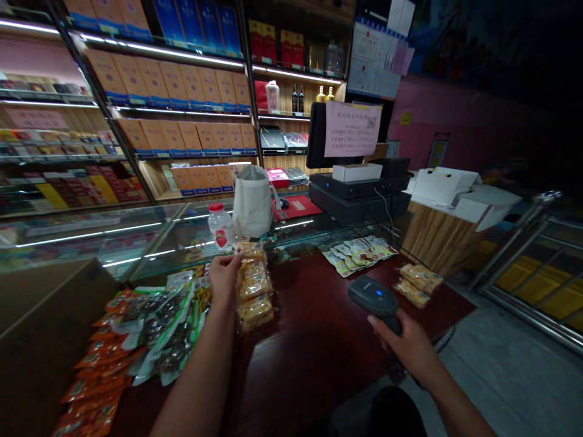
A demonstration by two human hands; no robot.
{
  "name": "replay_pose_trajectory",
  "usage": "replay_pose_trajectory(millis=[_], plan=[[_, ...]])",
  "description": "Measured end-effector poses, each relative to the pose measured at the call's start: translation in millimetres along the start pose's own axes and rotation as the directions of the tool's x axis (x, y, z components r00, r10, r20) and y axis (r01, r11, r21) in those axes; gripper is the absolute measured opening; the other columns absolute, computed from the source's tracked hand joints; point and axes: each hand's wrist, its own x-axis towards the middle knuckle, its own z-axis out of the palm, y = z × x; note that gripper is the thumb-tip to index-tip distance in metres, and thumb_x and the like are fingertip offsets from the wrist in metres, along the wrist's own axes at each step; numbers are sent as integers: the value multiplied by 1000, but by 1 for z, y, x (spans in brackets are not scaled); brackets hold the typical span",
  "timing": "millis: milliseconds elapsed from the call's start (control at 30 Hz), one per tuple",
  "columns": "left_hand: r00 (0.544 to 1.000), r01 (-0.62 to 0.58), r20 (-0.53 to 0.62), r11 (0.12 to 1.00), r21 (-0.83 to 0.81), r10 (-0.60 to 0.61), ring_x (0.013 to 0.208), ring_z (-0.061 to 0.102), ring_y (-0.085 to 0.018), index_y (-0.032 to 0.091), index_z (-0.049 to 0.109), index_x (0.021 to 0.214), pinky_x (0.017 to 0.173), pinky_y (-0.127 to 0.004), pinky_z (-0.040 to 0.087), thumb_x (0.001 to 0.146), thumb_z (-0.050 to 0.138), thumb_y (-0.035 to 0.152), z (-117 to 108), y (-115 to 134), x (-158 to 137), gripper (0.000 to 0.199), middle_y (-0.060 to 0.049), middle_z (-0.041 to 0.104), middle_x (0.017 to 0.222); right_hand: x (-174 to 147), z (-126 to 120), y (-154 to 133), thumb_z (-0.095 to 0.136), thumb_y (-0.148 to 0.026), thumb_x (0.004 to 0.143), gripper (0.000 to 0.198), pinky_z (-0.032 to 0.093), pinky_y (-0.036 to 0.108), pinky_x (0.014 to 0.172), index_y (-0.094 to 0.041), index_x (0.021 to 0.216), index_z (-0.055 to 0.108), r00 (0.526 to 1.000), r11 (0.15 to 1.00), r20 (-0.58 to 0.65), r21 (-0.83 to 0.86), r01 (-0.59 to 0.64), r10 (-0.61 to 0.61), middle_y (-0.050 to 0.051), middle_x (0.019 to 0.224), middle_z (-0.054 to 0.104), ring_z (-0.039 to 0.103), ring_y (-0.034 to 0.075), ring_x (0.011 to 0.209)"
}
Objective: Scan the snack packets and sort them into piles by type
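Note:
My right hand (405, 343) grips a dark barcode scanner (373, 295) by its handle, with a blue light on its head, above the dark red table. My left hand (225, 276) is closed, its fingertips pinched at the left edge of a row of clear-wrapped yellow snack packets (254, 285). Part of the grip is hidden by the hand itself. Two similar wrapped snacks (418, 284) lie beyond the scanner to the right. Light green sachets (357, 254) are fanned out behind the scanner.
Left of my arm lie green-and-clear packets (168, 325) and orange packets (98, 364), beside a cardboard box (50, 309). A red-capped bottle (220, 227) and a white bag (252, 203) stand on the glass counter. Behind are a monitor (319, 136) and shelves of boxes (177, 82).

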Motion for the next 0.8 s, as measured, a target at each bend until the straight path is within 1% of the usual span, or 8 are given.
replay_pose_trajectory(millis=[133,300,400,467,533,633,700,800], plan=[[1000,6,-24,984,181,-1,69,59,-22,20,59,66,73,-35,48,68,70,49,3,-4,8,31,-1,60,63,2,0,2,65,-62,78,39,44,30,50,-23,76,60,999,1000,37,-2,-12,12,-3,50,62,61,20,47],[1000,6,22,942,335,-15,69,58,-25,22,55,59,78,-39,46,73,67,48,-4,-6,7,32,-3,57,60,1,-2,4,66,-61,79,39,44,29,49,-22,80,61,999,1000,52,31,-7,5,-4,49,61,60,19,47],[999,-33,-2,922,385,36,85,62,-31,19,60,71,87,-44,46,74,67,51,-10,2,3,32,-8,64,75,2,-8,7,67,-58,79,37,44,28,49,-22,79,61,1000,999,26,51,-10,8,-4,50,61,60,18,46],[982,-142,-59,900,413,182,99,60,-34,16,63,89,97,-48,43,76,65,52,-7,11,-6,39,-13,66,92,3,-13,11,68,-58,79,36,45,29,50,-22,79,61,1000,998,3,67,-16,16,-4,49,62,60,18,46],[929,-315,-56,863,395,365,108,58,-35,14,61,105,102,-51,40,80,62,53,7,20,-23,46,-16,65,105,4,-20,16,67,-58,80,37,45,28,49,-22,81,60,999,996,-23,86,-22,24,-4,49,61,60,18,45],[828,-560,168,804,202,535,112,58,-33,17,60,112,104,-49,41,85,59,50,49,31,-69,42,-14,64,113,7,-33,25,67,-57,82,36,45,28,48,-21,82,60,997,993,-75,113,-24,33,-4,50,60,58,17,45],[713,-640,389,768,22,583,115,59,-31,21,61,111,106,-47,43,87,60,46,85,33,-110,35,-13,65,115,8,-44,30,67,-57,82,36,45,28,48,-21,82,60,992,991,-115,129,-28,43,-3,54,62,58,17,45],[507,-639,654,754,-153,562,122,58,-30,22,61,117,110,-48,43,88,61,41,142,31,-171,34,-13,64,126,7,-63,37,68,-61,80,41,45,28,47,-21,81,60,982,986,-175,162,-40,69,0,61,67,59,17,47]])
